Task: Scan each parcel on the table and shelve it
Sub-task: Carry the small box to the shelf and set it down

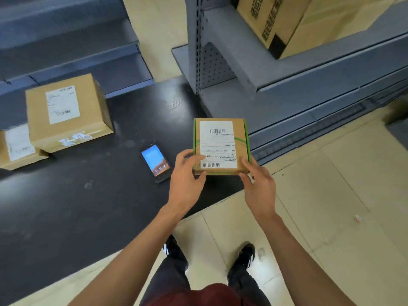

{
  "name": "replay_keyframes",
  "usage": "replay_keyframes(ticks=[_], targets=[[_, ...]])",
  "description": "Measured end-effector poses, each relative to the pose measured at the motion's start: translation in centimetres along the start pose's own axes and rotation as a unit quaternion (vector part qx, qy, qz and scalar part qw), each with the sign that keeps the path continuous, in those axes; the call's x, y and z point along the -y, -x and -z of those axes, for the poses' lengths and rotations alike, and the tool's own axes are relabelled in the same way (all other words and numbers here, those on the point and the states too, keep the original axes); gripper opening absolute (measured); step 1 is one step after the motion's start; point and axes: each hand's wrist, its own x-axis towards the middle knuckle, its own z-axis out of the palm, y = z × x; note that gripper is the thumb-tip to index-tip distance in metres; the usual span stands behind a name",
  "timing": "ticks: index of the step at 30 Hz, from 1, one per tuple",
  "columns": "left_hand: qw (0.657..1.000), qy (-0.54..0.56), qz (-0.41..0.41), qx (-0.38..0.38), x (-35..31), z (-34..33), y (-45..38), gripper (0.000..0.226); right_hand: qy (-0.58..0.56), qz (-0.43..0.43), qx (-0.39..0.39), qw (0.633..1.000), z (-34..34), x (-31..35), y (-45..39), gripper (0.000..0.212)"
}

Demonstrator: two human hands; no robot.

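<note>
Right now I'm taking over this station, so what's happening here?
A person holds a small green-edged parcel in both hands, left hand and right hand, label up, over the black table edge. The handheld scanner lies lit on the table. Two bigger boxes wait at left; grey shelving stands ahead.

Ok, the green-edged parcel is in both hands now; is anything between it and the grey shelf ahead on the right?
Nothing visible. Left hand and right hand hold the green-edged parcel in open air before the grey shelf. A large carton fills its right part; the left board looks bare.
</note>
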Motion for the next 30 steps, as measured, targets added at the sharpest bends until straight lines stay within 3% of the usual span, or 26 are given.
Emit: replay_keyframes(ticks=[10, 30], targets=[[0.996, -0.024, 0.06, -0.068, -7.2, -9.8, 2.7, 0.046, -0.033, 0.037, 0.053, 0.997, 7.1, -9.6, -1.2, 0.049], [0.991, -0.021, 0.084, -0.103, -8.6, -15.5, -4.1, 0.047, -0.02, 0.121, 0.103, 0.987, 8.6, -14.1, -11.7, 0.051]])
